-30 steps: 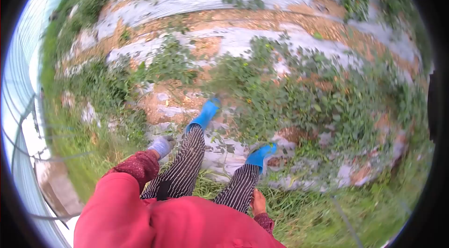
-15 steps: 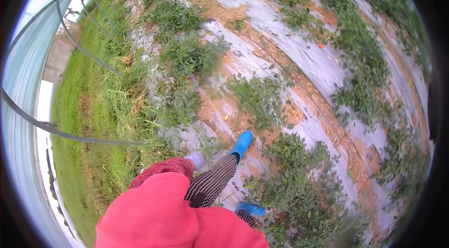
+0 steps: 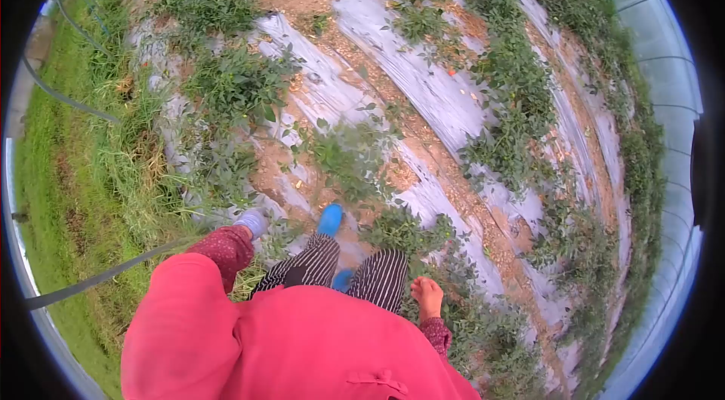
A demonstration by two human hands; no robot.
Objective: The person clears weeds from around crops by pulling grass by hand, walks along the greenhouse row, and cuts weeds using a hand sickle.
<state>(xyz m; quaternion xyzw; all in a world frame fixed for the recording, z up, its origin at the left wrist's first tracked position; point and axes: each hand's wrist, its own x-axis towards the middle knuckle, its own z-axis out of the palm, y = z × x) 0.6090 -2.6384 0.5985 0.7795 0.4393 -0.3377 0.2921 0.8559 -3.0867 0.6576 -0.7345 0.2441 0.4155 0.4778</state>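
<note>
My left hand (image 3: 254,223), in a pale lavender glove below a dark red patterned sleeve (image 3: 230,249), hangs by low plants at the grassy edge. Its fingers are too small and blurred to make out. My bare right hand (image 3: 428,296) is low at my right side, over leafy plants (image 3: 472,324). Its fingers curl inward, and nothing shows in them. Between my hands are my striped trousers (image 3: 381,277) and a blue boot (image 3: 330,220) on the soil; the other boot is partly hidden.
Rows of green plants (image 3: 513,98) grow through whitish plastic mulch (image 3: 408,45), with strips of brown soil (image 3: 445,173) between. Grass (image 3: 53,166) lines the left side. A dark curved tube (image 3: 106,273) crosses at lower left. Tunnel sheeting (image 3: 672,98) stands at right.
The view has swung right, so the ground shifts left and the right tunnel wall appears. My right hand has come into view. My feet and legs now appear closer beneath me.
</note>
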